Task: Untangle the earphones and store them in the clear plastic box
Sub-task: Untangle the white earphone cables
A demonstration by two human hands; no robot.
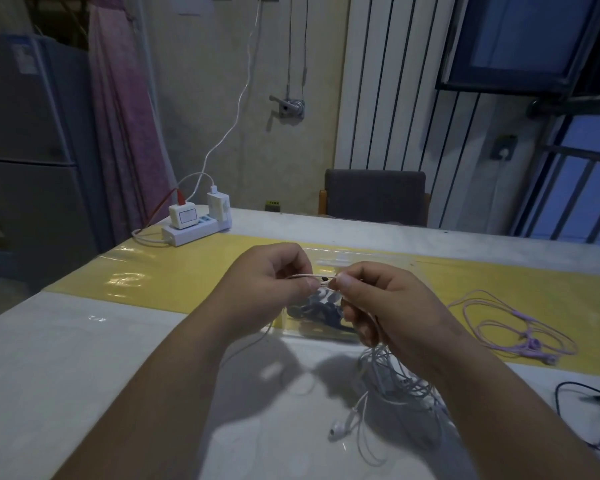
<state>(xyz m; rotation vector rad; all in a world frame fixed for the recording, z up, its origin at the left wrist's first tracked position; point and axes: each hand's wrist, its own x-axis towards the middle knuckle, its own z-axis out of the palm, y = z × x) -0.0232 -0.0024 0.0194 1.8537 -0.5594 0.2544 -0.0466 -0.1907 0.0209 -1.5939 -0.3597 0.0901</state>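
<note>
Across the white-and-yellow desk (84, 341) sits one clear plastic box (291, 328) holding one dark earphone set (321, 308). Left hand (271, 282) and right hand (388, 303) pinch the white earphones (392, 379) by the cord, just in front of the box; purple earphones (520, 327) and black earphones (589, 410) lie right.

A white power strip (196, 232) with 2 chargers (182, 214) plugged in sat at the counter's (84, 341) far left corner. A grey chair (374, 195) stood behind the counter, before a white radiator (388, 81).
</note>
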